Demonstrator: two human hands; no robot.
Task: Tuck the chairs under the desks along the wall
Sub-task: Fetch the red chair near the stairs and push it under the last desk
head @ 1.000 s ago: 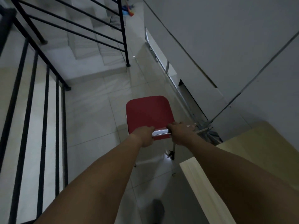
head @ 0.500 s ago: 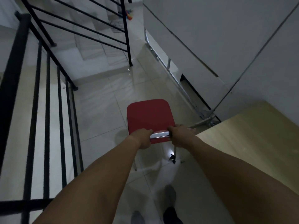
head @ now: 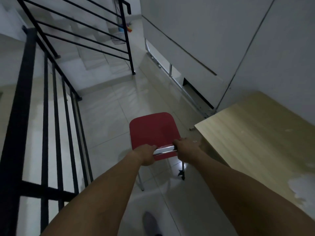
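Note:
A red chair [head: 151, 130] with chrome legs stands on the tiled floor in front of me, its seat pointing away. My left hand [head: 146, 155] grips the left end of its chrome back rail. My right hand [head: 186, 149] grips the right end of the same rail. A light wooden desk [head: 255, 133] stands against the white wall on the right. Its near left corner lies just right of the chair. The chair is beside the desk, not under it.
A black metal stair railing [head: 56, 116] runs along the left. Steps [head: 95, 55] rise at the back behind a second railing. A white wall [head: 213, 31] with a low opening fills the right. My shoe [head: 150, 222] shows at the bottom.
The view has shifted back and to the left, so more of the desk top shows on the right. Both hands stay on the chair's rail, and the chair sits lower in frame.

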